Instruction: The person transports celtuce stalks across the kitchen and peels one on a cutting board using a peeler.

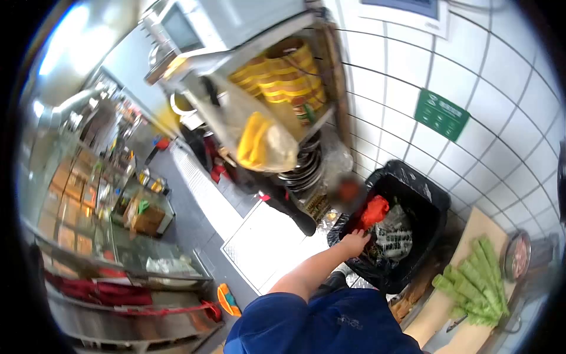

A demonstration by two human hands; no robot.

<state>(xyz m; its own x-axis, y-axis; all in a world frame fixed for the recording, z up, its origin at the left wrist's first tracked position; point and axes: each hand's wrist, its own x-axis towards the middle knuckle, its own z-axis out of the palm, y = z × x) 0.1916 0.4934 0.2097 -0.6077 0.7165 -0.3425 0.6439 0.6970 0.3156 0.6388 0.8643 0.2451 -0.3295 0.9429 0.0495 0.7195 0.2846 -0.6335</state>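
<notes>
My left hand (355, 243) reaches down to the near left edge of a black bin (436, 203) lined with a black bag. Its fingers look loosely stretched, and I see nothing held in them. Just beyond the fingertips, inside the bin, lie a crumpled red plastic bag (374, 212) and a pale plastic wrapper with dark green print (395, 241). My right hand does not show. At the lower right, stalks of green vegetable (477, 283) lie on a beige cutting board (469, 236), with what looks like a blade partly visible at the lower edge.
A bowl of pinkish food (519, 258) stands beside the board. Left of the bin is a shelf with a yellow-brown woven bag (289, 76), a yellow cloth (254, 141) and stacked dark plates (305, 162). A blurred round reddish thing (348, 192) is by the bin. A steel counter (159, 324) runs lower left.
</notes>
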